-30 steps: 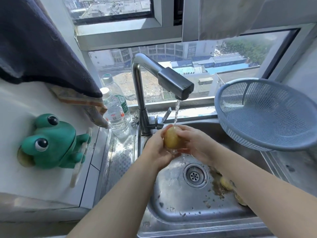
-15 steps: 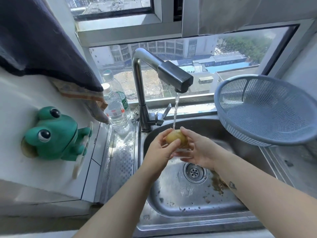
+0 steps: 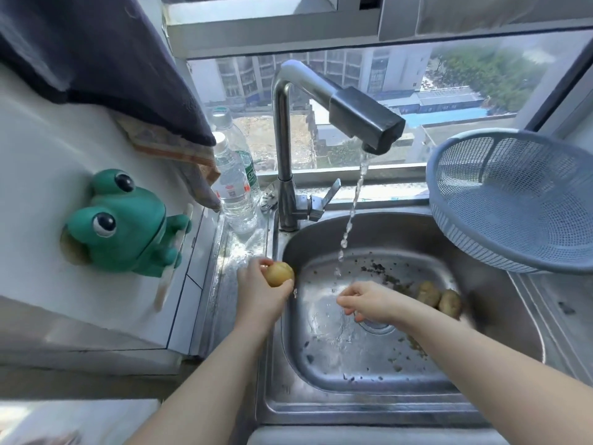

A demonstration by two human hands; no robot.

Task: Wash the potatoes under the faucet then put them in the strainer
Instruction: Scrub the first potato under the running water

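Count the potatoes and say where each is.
3. One potato in the left hand by the sink rim; two more together inside, right of the drain. The right forearm may hide others.

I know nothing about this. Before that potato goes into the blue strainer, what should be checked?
1. Grip: ok. The left hand holds the potato with fingers curled round it.
2. Potato clean: cannot tell. The side that shows looks smooth; the rest is hidden.
3. Room in the strainer: ok. Nothing shows inside it.
4. Way across: not ok. The strainer stands at the far right; the water stream and the right hand lie between.
5. Right hand free to take over: ok. It holds nothing.
6. Whole job done: not ok, since two potatoes lie in the sink and the faucet runs.
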